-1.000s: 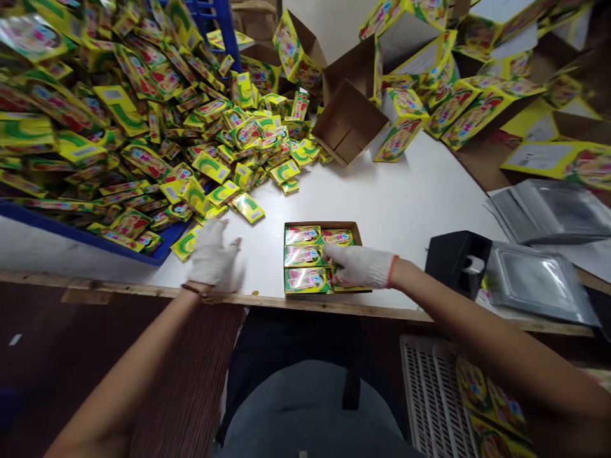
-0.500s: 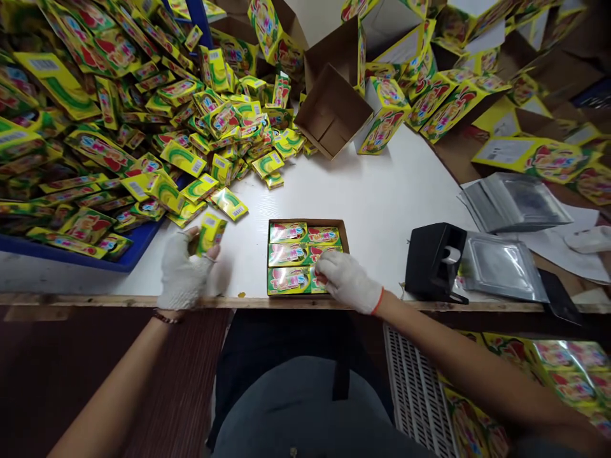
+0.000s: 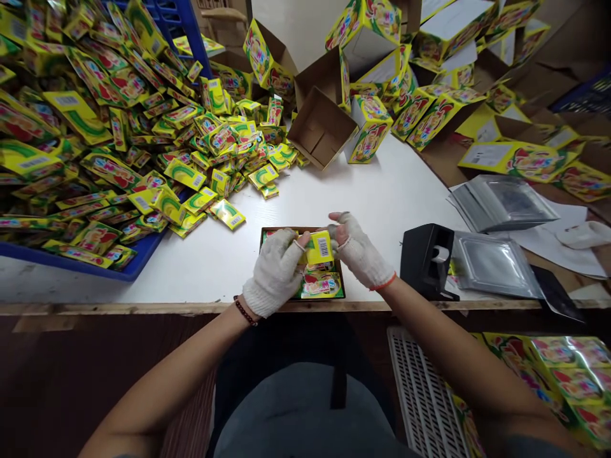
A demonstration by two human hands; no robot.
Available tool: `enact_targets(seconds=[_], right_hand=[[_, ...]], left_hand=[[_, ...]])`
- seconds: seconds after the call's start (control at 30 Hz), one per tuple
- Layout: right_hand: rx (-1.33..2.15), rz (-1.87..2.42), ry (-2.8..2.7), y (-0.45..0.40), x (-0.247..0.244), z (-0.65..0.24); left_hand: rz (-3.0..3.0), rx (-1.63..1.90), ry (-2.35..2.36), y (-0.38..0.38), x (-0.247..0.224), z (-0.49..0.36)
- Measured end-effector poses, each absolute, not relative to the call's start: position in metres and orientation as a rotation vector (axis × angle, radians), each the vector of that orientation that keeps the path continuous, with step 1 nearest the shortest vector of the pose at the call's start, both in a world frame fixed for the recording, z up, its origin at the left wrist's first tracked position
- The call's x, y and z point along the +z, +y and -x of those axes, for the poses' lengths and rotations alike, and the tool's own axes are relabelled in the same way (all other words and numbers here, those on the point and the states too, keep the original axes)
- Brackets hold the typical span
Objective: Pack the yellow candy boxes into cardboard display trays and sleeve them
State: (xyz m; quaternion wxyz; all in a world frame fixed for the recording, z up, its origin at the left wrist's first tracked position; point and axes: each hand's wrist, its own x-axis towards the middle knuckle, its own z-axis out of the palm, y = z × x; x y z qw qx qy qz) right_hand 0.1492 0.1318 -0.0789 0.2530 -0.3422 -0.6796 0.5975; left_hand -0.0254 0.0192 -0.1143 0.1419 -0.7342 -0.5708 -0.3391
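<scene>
My left hand, in a white knitted glove with bare fingertips, grips a small yellow candy box with a barcode on its face. The box is held just above an open cardboard tray. Rows of similar small boxes lie in the tray, partly hidden by my hands. My right hand, gloved the same way, is at the held box's right edge with its fingers apart. Whether its fingertips touch the box I cannot tell.
A big heap of small boxes spills from a blue crate at left. Empty display cartons crowd the back. To the right stand a black tape dispenser and stacked clear plastic covers. The table's wooden edge runs along the front.
My left hand has moved right, carrying the small box from beside the heap to over the tray. My right hand has lifted off the boxes in the tray and opened.
</scene>
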Motion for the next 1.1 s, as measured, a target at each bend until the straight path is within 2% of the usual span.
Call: enact_targets(seconds=[0.13, 0.23, 0.33, 0.5, 0.63, 0.77, 0.9, 1.0, 1.07, 1.1], right_hand=[[2.350, 0.980, -1.685, 0.135, -0.066, -0.146], [2.397, 0.887, -1.831, 0.143, -0.065, -0.146], [1.931, 0.835, -2.222, 0.155, -0.072, -0.142], [1.071, 0.826, -2.898, 0.157, -0.096, -0.130], [0.344, 0.861, -3.173, 0.132, -0.109, -0.124], [0.134, 0.915, -3.200, 0.120, -0.113, -0.128], [0.415, 0.836, -3.054, 0.129, -0.112, -0.133], [0.902, 0.869, -2.612, 0.135, -0.107, -0.125], [1.416, 0.937, -2.249, 0.131, -0.101, -0.111], [1.699, 0.939, -2.057, 0.128, -0.098, -0.102]], left_hand=[[2.171, -0.964, -1.421, 0.024, -0.107, 0.011], [2.272, -0.951, -1.336, 0.020, -0.105, 0.015], [2.223, -0.967, -1.538, 0.018, -0.113, 0.041], [1.819, -0.904, -2.257, 0.040, -0.133, 0.126], [1.575, -0.592, -2.651, 0.066, -0.139, 0.182], [1.607, -0.455, -2.722, 0.072, -0.138, 0.201], [1.610, -0.559, -2.742, 0.063, -0.142, 0.201], [1.653, -1.210, -2.741, 0.053, -0.143, 0.184], [1.757, -1.728, -2.513, 0.045, -0.139, 0.159], [1.851, -1.866, -2.362, 0.041, -0.135, 0.143]])
